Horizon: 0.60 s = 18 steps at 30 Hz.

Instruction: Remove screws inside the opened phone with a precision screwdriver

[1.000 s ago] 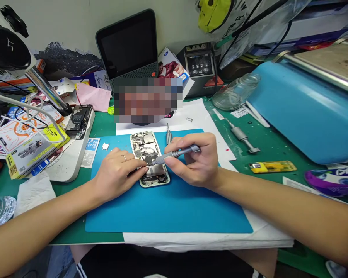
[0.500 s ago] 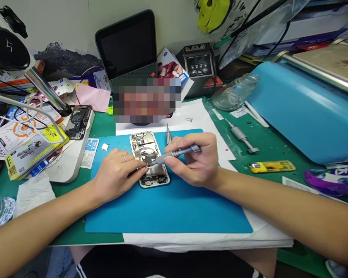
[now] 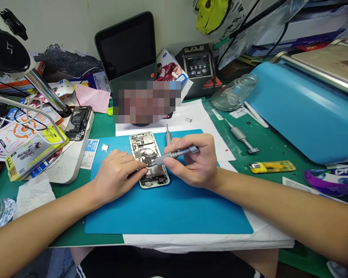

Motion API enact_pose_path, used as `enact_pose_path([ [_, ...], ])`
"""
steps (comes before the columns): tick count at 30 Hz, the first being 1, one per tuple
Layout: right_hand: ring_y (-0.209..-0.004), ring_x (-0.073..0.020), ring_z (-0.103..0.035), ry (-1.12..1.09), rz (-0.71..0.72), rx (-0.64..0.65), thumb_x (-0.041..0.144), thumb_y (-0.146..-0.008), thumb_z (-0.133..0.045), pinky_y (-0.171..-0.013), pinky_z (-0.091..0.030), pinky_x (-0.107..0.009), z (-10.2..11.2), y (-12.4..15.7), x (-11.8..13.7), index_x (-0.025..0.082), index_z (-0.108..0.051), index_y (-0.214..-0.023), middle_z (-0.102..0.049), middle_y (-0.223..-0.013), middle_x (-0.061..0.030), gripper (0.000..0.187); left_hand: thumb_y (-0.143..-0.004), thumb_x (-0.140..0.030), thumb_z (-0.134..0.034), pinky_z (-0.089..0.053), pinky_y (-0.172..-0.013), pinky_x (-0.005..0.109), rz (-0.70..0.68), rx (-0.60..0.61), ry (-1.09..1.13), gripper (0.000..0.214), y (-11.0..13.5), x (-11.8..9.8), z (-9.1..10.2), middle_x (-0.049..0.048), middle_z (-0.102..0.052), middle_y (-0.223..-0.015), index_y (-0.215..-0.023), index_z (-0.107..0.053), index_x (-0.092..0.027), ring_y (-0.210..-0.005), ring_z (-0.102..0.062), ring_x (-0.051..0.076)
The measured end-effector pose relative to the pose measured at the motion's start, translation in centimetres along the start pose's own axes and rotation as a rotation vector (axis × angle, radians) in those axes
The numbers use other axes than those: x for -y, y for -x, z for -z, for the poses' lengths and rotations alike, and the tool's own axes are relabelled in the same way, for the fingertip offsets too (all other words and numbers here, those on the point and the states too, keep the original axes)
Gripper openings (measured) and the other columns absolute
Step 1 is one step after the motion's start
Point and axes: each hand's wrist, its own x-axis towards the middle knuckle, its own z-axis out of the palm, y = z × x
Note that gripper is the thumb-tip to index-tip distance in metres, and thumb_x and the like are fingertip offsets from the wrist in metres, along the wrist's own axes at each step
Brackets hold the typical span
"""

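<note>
An opened phone (image 3: 149, 148) lies on the blue mat (image 3: 168, 210), its inner parts exposed. My right hand (image 3: 193, 160) is closed around a grey screwdriver (image 3: 176, 153), which slants down to the left over the phone's lower half. Close to the screwdriver's tip, my left hand (image 3: 116, 173) rests at the phone's left edge with thumb and forefinger pinched together. Whatever is between those fingertips is too small or hidden to make out. A second screwdriver (image 3: 168, 136) lies just above my right hand, partly covered. A small white metal piece (image 3: 104, 147) sits left of the phone.
Another opened phone (image 3: 77, 122) lies on a white box at left, beside a yellow battery box (image 3: 37, 150). To the right are a third screwdriver (image 3: 240, 136), a yellow strip-like part (image 3: 272, 166) and a glass jar (image 3: 234, 92). A display (image 3: 127, 48) stands behind.
Both hands, the screwdriver and the phone stay in nearly the same place. My right hand has shifted very slightly left; the view has tilted a little.
</note>
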Motion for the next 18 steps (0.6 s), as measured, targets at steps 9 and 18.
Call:
enact_pose_path([
  [9,-0.056,-0.0137,-0.06,-0.01,0.006,-0.008,0.013,-0.083,-0.071,-0.047,-0.05,-0.031,-0.01,-0.15,0.18,0.031,-0.05,-0.118,-0.058,-0.08,0.0025,0.045,-0.099,-0.027,-0.06,-0.032,-0.064,0.032,0.004,-0.003,-0.01,0.017,0.03,0.09,-0.18,0.0002,-0.069,-0.073,-0.091,-0.072,-0.017,-0.064,-0.057,0.013],
  [18,-0.057,-0.014,-0.06,-0.008,0.0,0.011,0.012,-0.083,-0.071,-0.049,-0.051,-0.031,0.08,-0.06,0.07,0.031,-0.049,-0.118,-0.06,-0.081,0.0029,0.045,-0.099,-0.027,-0.06,-0.032,-0.064,0.032,0.007,0.004,-0.008,0.017,-0.04,-0.04,0.0,0.0,-0.069,-0.073,-0.091,-0.072,-0.018,-0.063,-0.056,0.013],
])
